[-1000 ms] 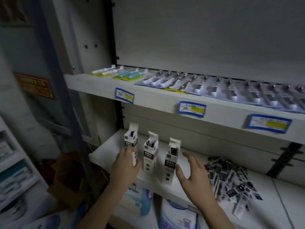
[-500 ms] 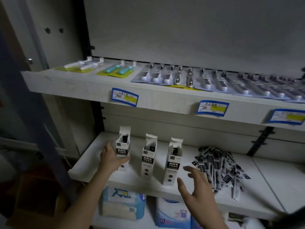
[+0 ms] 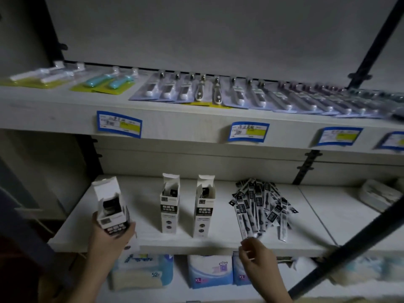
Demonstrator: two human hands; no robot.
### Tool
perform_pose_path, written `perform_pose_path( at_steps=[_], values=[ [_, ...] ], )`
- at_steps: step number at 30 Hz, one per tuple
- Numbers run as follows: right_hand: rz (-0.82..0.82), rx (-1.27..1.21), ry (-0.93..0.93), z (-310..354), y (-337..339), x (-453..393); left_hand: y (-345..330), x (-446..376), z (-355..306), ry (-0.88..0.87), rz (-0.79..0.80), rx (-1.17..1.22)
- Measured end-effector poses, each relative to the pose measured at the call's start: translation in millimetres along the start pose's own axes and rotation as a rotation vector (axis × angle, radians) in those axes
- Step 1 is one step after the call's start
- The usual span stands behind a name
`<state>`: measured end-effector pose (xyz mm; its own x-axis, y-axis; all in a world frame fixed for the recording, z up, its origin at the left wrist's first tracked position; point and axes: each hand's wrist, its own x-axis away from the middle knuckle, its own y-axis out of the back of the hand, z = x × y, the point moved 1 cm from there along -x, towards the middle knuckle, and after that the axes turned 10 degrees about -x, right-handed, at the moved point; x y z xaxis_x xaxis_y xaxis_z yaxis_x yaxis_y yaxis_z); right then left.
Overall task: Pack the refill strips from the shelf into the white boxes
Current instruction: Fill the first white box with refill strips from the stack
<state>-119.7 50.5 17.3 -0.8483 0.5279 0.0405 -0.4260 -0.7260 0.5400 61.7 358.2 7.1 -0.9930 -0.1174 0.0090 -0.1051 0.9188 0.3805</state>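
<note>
Already lifted off the lower shelf (image 3: pixel 218 242), a white box (image 3: pixel 112 212) with its top flap open tilts in the left hand (image 3: pixel 109 238), whose fingers wrap its base. Two more open white boxes (image 3: pixel 169 204) stand upright just right of it. Farther right lies the heap of refill strips (image 3: pixel 261 207), where the right hand (image 3: pixel 256 260) pinches the near end of one refill strip (image 3: pixel 241 217) at the shelf's front edge.

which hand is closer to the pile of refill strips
Right. The right hand is at the near edge of the pile of refill strips, fingertips at its closest strips. The left hand grips a white box far to the pile's left.
</note>
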Motion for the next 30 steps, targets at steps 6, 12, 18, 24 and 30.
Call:
perform_pose_path(
  at_steps=[6,12,18,24,30],
  values=[
    [-0.076,0.188,-0.057,-54,28,-77,-17,99,-40,-0.04,0.189,0.013],
    [-0.113,0.268,-0.129,-70,50,-160,-49,156,-94,-0.114,0.296,0.039],
    [0.025,0.312,-0.161,-86,37,-188,-75,191,-123,-0.107,0.319,0.135],
    [0.016,0.224,-0.198,-92,43,-196,-89,211,-131,-0.087,0.327,0.05],
    [0.005,-0.042,-0.099,-71,71,-182,-101,213,-125,-0.106,0.31,-0.059]
  ],
)
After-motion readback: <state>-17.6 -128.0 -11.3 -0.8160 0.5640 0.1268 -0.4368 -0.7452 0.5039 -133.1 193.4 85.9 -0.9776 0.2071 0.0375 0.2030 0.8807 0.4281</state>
